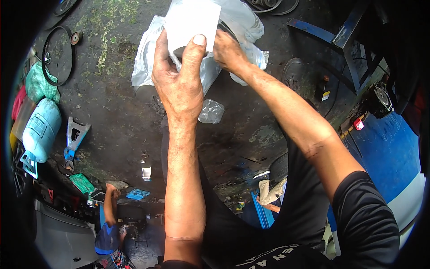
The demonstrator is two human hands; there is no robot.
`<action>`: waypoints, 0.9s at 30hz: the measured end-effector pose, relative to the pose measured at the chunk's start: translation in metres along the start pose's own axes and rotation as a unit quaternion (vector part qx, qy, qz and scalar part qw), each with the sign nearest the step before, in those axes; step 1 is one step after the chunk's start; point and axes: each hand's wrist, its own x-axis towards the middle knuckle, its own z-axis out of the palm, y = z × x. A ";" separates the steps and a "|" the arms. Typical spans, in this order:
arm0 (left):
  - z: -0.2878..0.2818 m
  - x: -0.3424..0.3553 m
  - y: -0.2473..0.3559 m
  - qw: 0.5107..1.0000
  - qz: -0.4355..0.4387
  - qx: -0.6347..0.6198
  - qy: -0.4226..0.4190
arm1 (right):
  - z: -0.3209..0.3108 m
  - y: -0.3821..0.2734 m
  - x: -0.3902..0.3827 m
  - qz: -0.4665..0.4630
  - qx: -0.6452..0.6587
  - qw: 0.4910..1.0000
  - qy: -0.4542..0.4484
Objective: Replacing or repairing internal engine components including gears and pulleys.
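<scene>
My left hand [181, 85] is closed on a bright white box or card [192, 22], its thumb pressed on the lower front. Glare washes out that face, so I cannot tell which it is. At its right edge my right hand [228, 50] is curled, the fingertips hidden behind the white piece. A dark curved strip [229, 29] shows just above that hand; its kind is unclear. Crumpled clear plastic bags [244, 20] spread under and around both hands. A smaller scrap of clear plastic [211, 111] lies below on the dark floor.
At left are a toothed belt [45, 58], a pulley [76, 37], a light-blue gas cylinder [42, 130] and a blue-and-grey metal arm [75, 136]. A blue metal stand [342, 36] and a dark bottle [322, 88] stand at right. Other people [107, 235] are at the lower edge.
</scene>
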 end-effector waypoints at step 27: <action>-0.014 0.010 0.021 0.999 -0.024 0.011 -0.029 | -0.125 -0.022 -0.015 0.093 -0.163 0.982 0.014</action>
